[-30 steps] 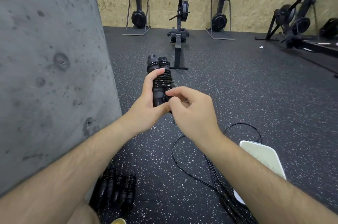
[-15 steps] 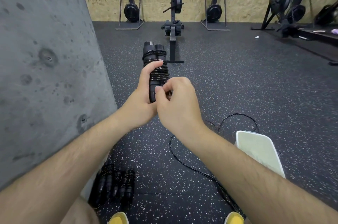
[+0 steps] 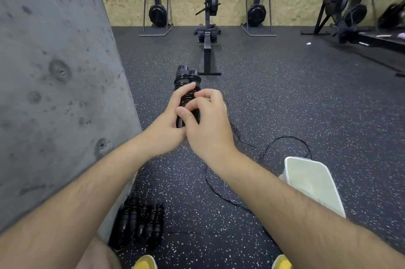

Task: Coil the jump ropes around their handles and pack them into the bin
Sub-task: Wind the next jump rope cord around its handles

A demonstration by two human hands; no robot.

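Observation:
My left hand (image 3: 168, 121) grips a pair of black jump rope handles (image 3: 185, 77) held upright in front of me, with rope wound round their upper part. My right hand (image 3: 208, 119) is close against the handles, fingers curled and pinching the thin black rope. The loose rest of the rope (image 3: 274, 146) trails down behind my right forearm and loops over the floor. Several coiled black jump ropes (image 3: 140, 222) lie on the floor by the wall at lower left. A white bin (image 3: 311, 183) stands on the floor at the right.
A grey concrete wall (image 3: 54, 82) fills the left side. A rowing machine (image 3: 208, 27) stands straight ahead, with other gym machines (image 3: 341, 9) along the chipboard back wall. The floor is dark speckled rubber (image 3: 285, 93). My yellow shoe tips (image 3: 144, 263) show at the bottom edge.
My right hand has travelled round the handles, from below them up to their right side, drawing the rope along. The view has tilted a little.

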